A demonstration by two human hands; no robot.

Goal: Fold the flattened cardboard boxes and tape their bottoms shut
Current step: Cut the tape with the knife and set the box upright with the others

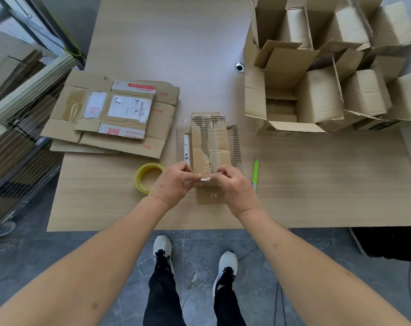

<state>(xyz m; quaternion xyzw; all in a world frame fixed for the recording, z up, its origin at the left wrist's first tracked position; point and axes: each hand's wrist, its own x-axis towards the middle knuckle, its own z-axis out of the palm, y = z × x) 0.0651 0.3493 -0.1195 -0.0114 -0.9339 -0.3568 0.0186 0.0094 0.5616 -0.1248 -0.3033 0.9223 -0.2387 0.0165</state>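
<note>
**Both hands press tape at the near edge of a small carton**

A small cardboard box [210, 147] stands bottom-up near the front middle of a pale wood-grain table [317, 184], its closed flaps scarred where the paper skin has been torn down to the corrugation. A strip of clear tape [208, 158] runs along the centre seam toward the person and folds over the box's near edge. There the left hand [174, 182] and the right hand [235, 187] meet, fingertips of both pinching the tape end against the cardboard, thumbs nearly touching. A side panel printed "X1" hangs below the hands, facing the camera.

Just left of the left hand lies a roll of yellow-cored clear tape [148, 176], flat on the table. Just right of the right hand lies a green utility knife [255, 175], pointing away from the person.

Farther left, a stack of flattened cardboard boxes [112, 118] bearing shipping labels and red print rests near the table's left edge. At the far right corner, a cluster of folded boxes [329, 78] stands open-topped, several nested inside a larger carton. Below the table edge, black trousers and white shoes [195, 257] stand on grey tile.
</note>
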